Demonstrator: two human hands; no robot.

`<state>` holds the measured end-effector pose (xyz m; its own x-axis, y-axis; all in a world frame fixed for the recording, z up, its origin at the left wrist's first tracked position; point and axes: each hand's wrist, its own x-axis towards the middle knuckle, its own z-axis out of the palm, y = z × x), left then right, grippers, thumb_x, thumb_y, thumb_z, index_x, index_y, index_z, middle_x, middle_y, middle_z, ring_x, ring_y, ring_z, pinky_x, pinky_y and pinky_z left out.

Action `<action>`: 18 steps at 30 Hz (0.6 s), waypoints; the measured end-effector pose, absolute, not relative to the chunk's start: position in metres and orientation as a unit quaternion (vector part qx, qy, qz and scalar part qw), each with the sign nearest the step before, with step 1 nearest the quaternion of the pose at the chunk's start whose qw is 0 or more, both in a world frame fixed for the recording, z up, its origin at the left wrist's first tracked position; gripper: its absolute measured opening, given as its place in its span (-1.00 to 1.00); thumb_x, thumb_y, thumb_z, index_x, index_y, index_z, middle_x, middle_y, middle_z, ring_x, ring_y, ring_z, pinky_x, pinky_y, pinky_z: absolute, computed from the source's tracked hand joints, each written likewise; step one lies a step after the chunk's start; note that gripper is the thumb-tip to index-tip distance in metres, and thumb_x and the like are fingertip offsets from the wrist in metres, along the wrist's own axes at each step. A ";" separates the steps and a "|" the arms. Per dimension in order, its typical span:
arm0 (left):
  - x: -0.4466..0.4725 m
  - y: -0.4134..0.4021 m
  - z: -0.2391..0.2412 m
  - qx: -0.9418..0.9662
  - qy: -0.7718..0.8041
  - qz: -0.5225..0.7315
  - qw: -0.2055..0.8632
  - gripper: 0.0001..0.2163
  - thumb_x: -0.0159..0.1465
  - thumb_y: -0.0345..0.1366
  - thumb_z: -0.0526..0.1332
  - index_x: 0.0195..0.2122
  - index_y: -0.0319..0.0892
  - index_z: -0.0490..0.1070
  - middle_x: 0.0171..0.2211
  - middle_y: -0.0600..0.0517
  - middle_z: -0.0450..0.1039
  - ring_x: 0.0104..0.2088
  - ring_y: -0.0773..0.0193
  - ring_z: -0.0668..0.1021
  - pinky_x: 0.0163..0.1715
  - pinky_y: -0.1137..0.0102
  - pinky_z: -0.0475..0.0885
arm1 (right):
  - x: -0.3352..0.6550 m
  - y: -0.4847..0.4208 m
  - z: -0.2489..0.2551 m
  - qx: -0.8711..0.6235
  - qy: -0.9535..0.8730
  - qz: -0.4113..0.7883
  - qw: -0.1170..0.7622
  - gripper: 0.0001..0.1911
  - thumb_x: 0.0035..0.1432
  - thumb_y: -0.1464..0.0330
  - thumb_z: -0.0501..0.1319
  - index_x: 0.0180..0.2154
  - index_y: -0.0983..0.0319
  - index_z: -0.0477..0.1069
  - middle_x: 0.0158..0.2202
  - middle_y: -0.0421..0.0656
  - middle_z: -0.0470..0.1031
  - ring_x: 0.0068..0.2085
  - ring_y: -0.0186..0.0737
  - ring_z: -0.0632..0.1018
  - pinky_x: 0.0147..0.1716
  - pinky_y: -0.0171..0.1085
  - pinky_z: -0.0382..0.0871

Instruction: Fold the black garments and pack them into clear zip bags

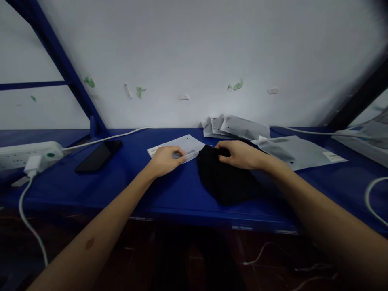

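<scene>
My left hand (pixel 168 160) pinches the near edge of a translucent plastic bag (pixel 186 143) that lies flat on the blue table, a pale label at its left end. Just to the right, my right hand (pixel 238 153) is closed on the top of a black folded cloth (pixel 226 182). The upper left corner of the cloth meets the bag's right end; whether it is inside the opening I cannot tell. Part of the cloth's right side lies under my right wrist.
Behind the cloth, several filled translucent bags (pixel 242 127) lie against the white wall. Another labelled bag (pixel 303 151) rests to the right. A black phone (pixel 99 157) and a white power strip (pixel 45 151) are at the left. White cables cross the blue table (pixel 169 194).
</scene>
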<state>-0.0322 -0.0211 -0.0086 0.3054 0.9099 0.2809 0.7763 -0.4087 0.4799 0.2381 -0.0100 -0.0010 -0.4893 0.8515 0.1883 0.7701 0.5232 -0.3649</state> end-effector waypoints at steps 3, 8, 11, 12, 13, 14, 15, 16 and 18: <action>-0.027 -0.026 -0.006 0.813 0.509 0.256 0.121 -0.88 0.20 -0.24 0.25 -0.29 -0.07 0.58 -0.17 0.02 0.63 -0.12 0.14 0.60 -0.07 0.25 0.42 | 0.234 -0.012 0.000 -0.479 -0.855 0.101 0.172 -0.80 0.05 0.44 0.20 -0.22 0.18 0.46 -0.18 -0.10 0.60 -0.19 -0.10 0.57 -0.23 -0.24 0.35; -0.023 -0.030 -0.003 0.817 0.507 0.251 0.117 -0.89 0.19 -0.25 0.26 -0.33 -0.06 0.57 -0.22 0.03 0.63 -0.17 0.14 0.60 -0.10 0.24 0.43 | 0.228 -0.015 0.000 -0.469 -0.862 0.098 0.168 -0.83 0.03 0.46 0.18 -0.27 0.19 0.43 -0.21 -0.08 0.59 -0.21 -0.08 0.57 -0.24 -0.22 0.34; -0.024 -0.029 -0.003 0.820 0.502 0.251 0.115 -0.90 0.18 -0.24 0.26 -0.33 -0.06 0.57 -0.23 0.03 0.63 -0.17 0.14 0.60 -0.09 0.23 0.42 | 0.227 -0.016 0.000 -0.466 -0.864 0.084 0.172 -0.83 0.02 0.45 0.18 -0.27 0.19 0.43 -0.22 -0.07 0.58 -0.20 -0.06 0.56 -0.23 -0.21 0.33; -0.024 -0.029 -0.003 0.821 0.499 0.251 0.117 -0.90 0.18 -0.24 0.27 -0.33 -0.06 0.57 -0.23 0.03 0.63 -0.16 0.14 0.59 -0.08 0.22 0.42 | 0.227 -0.016 0.000 -0.465 -0.865 0.079 0.174 -0.83 0.02 0.45 0.18 -0.27 0.19 0.43 -0.21 -0.07 0.58 -0.20 -0.06 0.56 -0.22 -0.21 0.33; -0.025 -0.029 -0.003 0.822 0.497 0.251 0.120 -0.90 0.18 -0.24 0.27 -0.33 -0.06 0.57 -0.22 0.03 0.63 -0.15 0.13 0.59 -0.07 0.22 0.42 | 0.227 -0.016 0.000 -0.464 -0.865 0.076 0.175 -0.83 0.03 0.45 0.18 -0.27 0.19 0.42 -0.21 -0.07 0.58 -0.20 -0.06 0.56 -0.22 -0.21 0.33; -0.025 -0.029 -0.004 0.823 0.495 0.251 0.123 -0.90 0.19 -0.24 0.27 -0.33 -0.06 0.57 -0.22 0.03 0.63 -0.14 0.13 0.59 -0.05 0.22 0.42 | 0.227 -0.016 0.000 -0.462 -0.867 0.075 0.174 -0.83 0.03 0.45 0.17 -0.27 0.19 0.42 -0.21 -0.07 0.58 -0.20 -0.07 0.55 -0.22 -0.21 0.33; -0.024 -0.029 -0.004 0.823 0.494 0.252 0.125 -0.90 0.19 -0.24 0.27 -0.34 -0.06 0.57 -0.21 0.03 0.63 -0.13 0.13 0.59 -0.05 0.22 0.41 | 0.226 -0.015 0.000 -0.460 -0.868 0.073 0.173 -0.83 0.03 0.46 0.17 -0.27 0.19 0.41 -0.21 -0.07 0.57 -0.20 -0.07 0.55 -0.21 -0.21 0.33; -0.024 -0.028 -0.004 0.822 0.494 0.254 0.125 -0.90 0.19 -0.24 0.27 -0.34 -0.07 0.57 -0.20 0.03 0.62 -0.12 0.13 0.59 -0.04 0.21 0.41 | 0.226 -0.015 0.000 -0.457 -0.869 0.068 0.174 -0.83 0.03 0.46 0.16 -0.28 0.19 0.41 -0.21 -0.06 0.57 -0.20 -0.07 0.55 -0.21 -0.20 0.33; -0.023 -0.027 -0.005 0.820 0.497 0.257 0.124 -0.90 0.19 -0.24 0.27 -0.34 -0.08 0.57 -0.20 0.03 0.62 -0.11 0.13 0.59 -0.03 0.21 0.41 | 0.226 -0.015 0.000 -0.453 -0.872 0.054 0.177 -0.84 0.03 0.47 0.15 -0.29 0.19 0.40 -0.21 -0.05 0.56 -0.19 -0.05 0.54 -0.20 -0.19 0.32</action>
<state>-0.0232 -0.0272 -0.0053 0.3747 0.8780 0.2979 0.7502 -0.4760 0.4589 0.2263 -0.0149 -0.0003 -0.5274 0.8087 0.2604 0.7704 0.5844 -0.2549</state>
